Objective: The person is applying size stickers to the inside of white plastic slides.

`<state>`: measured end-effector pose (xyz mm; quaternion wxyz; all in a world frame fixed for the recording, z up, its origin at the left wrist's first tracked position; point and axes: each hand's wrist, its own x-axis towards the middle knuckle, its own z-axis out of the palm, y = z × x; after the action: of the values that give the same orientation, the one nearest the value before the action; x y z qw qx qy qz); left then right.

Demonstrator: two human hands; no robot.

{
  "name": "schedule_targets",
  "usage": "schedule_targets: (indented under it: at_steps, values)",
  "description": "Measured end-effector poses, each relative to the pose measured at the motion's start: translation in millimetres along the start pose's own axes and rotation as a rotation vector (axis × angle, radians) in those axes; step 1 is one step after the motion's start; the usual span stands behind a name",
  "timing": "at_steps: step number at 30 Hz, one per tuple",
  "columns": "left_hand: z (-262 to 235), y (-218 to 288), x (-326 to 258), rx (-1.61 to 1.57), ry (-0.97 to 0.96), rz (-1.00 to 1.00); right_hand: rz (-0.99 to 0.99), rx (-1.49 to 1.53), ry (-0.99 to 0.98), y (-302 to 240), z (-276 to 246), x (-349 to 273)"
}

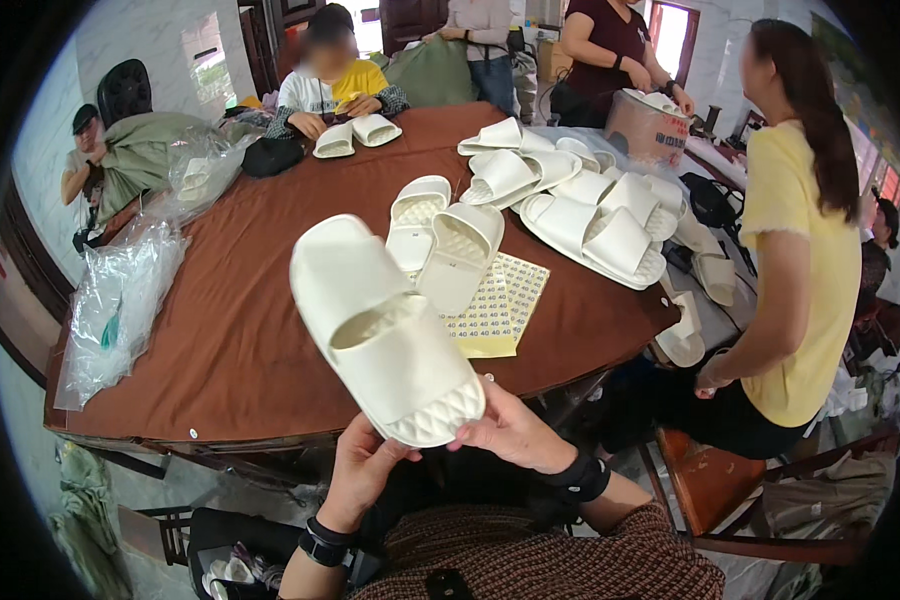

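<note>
A white slide slipper (pixel 390 340) is held up in front of me over the table's near edge, its quilted toe end toward me. My left hand (pixel 365 460) grips the toe end from the left, thumb on top. On the other side of the toe, my right hand (pixel 515 430) pinches the edge. Beyond it, a pair of white slippers (pixel 460 250) lies on the brown cloth, partly hidden by the held one. Yellow sticker sheets (pixel 500 310) with small printed labels lie beside and partly under that pair.
A heap of white slippers (pixel 590 200) covers the table's right side. Clear plastic bags (pixel 125 300) lie along the left edge of the brown-covered table (pixel 240 330). Across it, a person (pixel 335 85) handles another pair. A person in yellow (pixel 800 250) stands close at right, by a wooden chair (pixel 710 480).
</note>
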<state>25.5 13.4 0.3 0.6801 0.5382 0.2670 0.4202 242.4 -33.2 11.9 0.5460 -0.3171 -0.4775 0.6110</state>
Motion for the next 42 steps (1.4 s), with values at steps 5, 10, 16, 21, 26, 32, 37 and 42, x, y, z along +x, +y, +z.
schedule_targets:
  at_steps: [5,10,16,21,26,32,37,42]
  values:
    - [10.3,12.5,4.0,0.19,-0.057,-0.093,0.017,0.096,0.055,-7.0,2.2,5.5]
    - [13.5,31.9,0.8,0.341,-0.147,-0.142,0.005,0.186,0.095,-23.0,-9.3,5.4]
    - [10.7,88.6,-18.4,0.694,-0.227,0.159,-0.056,0.118,0.196,-49.7,-33.9,11.6]
    - [-4.1,127.3,-52.8,0.359,-0.619,0.657,-0.381,0.153,0.253,-99.9,-64.3,51.0]
    - [33.0,190.8,-62.7,0.245,-0.979,0.745,-0.381,0.3,0.323,-103.2,-108.6,77.3]
    - [43.2,202.6,-56.0,0.328,-1.222,1.081,-0.302,0.087,0.41,-65.2,-74.0,65.8]
    - [44.4,209.1,-64.6,0.405,-1.212,0.981,-0.419,-0.237,0.44,-56.1,-69.7,60.3]
    - [43.8,207.0,-63.8,0.423,-1.227,0.986,-0.429,-0.243,0.504,-44.2,-81.1,59.1]
